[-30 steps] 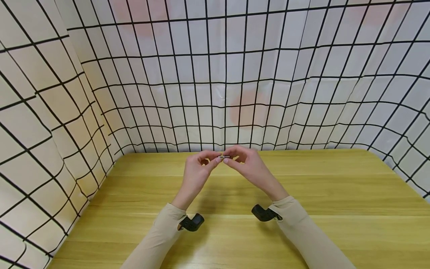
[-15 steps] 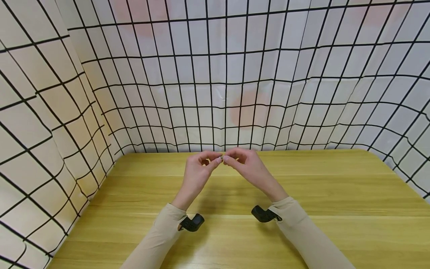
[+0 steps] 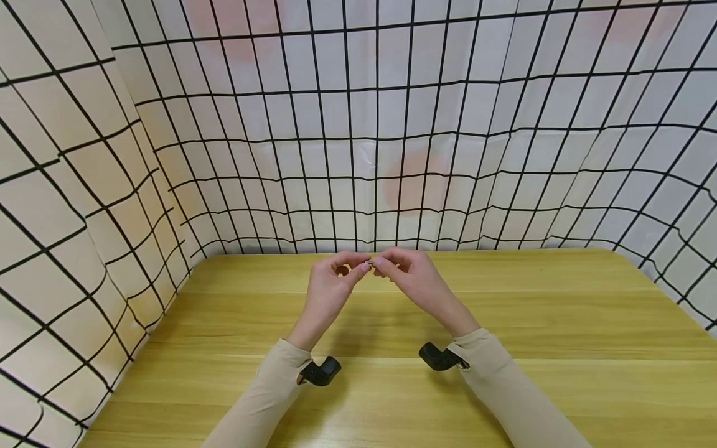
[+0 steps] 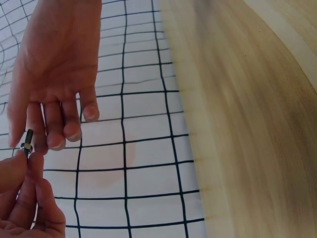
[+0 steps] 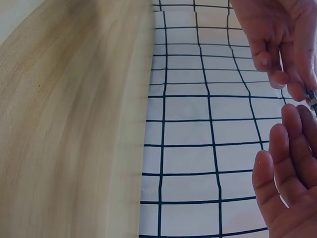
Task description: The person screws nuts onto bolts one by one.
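Note:
A small dark metal bolt [image 4: 29, 135] with a shiny nut [image 4: 26, 147] on its shank is held between both hands, above the table's far edge. My left hand [image 3: 329, 283] pinches one end with thumb and index finger. My right hand [image 3: 417, 277] has its thumb and index fingertips round the other end, with its remaining fingers loosely bent. In the head view the fingertips cover most of the bolt [image 3: 370, 262]. The right wrist view catches only the nut part [image 5: 312, 96] at its right edge, beside the left fingertips [image 5: 296, 91].
Under the hands lies a wood-grain table [image 3: 358, 398]. White sheeting with a black grid [image 3: 347, 124] stands behind it and at both sides. A black wrist camera [image 3: 321, 371] sits on the left sleeve, and another wrist camera [image 3: 439, 356] on the right one.
My right fingertips have slid slightly lower and closer over the bolt, hiding the part that showed a second ago. The left hand stays where it was.

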